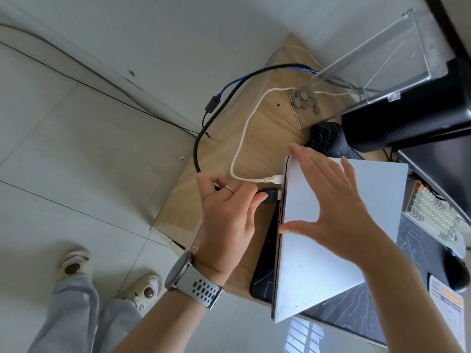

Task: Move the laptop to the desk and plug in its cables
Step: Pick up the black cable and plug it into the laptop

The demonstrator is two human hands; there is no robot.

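Since there's only the head cam, one pass. Laptop is closed and already on the desk, lying partly on the dark mat, so the move part looks done imo. White cable is seated in the laptop's left edge. Black plug sits right at the port below it, metal tip showing, so I'd say not fully in yet. Left hand is pinched shut on that black plug; right hand is open, fingers spread, flat on the lid to brace it.

Left to do: push the black plug home; can't tell if more cables are due.

Room: desk's edge is close behind the left hand, floor beyond, black cable loops off it. Right side is crowded w/ keyboard, mouse and a clear acrylic stand, so little slide room there.
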